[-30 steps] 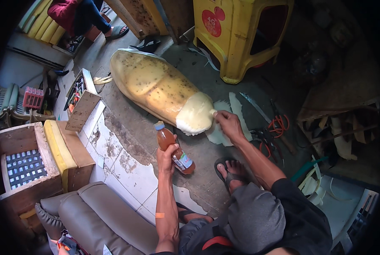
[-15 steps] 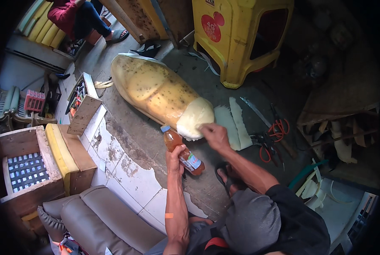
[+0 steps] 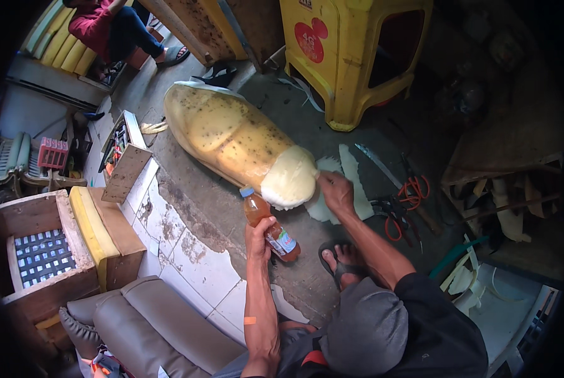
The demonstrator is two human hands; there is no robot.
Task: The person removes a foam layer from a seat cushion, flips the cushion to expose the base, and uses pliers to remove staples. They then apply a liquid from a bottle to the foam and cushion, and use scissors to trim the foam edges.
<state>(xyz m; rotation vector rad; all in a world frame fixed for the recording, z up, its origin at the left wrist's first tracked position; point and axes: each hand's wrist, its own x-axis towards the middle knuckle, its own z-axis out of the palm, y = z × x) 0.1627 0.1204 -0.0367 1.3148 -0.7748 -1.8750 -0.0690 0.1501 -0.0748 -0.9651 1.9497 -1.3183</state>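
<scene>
A long yellowed foam seat pad [image 3: 225, 129] with dark specks lies on the floor ahead of me. Its near end carries a paler cream foam piece [image 3: 290, 179] with a ragged white lower edge. My left hand [image 3: 258, 237] is wrapped round a clear plastic bottle [image 3: 257, 208] of amber liquid with a blue cap, held tilted just short of the pad. At the right edge of the cream foam is my right hand [image 3: 337, 191], its fingers closed; whatever they pinch is hidden. Under and beyond that hand lies a white foam sheet [image 3: 351, 173].
Right of the sheet lie a long blade [image 3: 379, 162], orange-handled scissors [image 3: 393, 228] and an orange cord [image 3: 414, 190]. A yellow plastic stool [image 3: 326, 75] stands beyond. On the left are a tool box [image 3: 127, 170], a wooden frame [image 3: 36, 205] and grey cushions [image 3: 162, 315]. Another person [image 3: 115, 31] sits far left.
My right hand has moved right, from the top of the cream foam to its right edge. The left hand and bottle are almost unmoved.
</scene>
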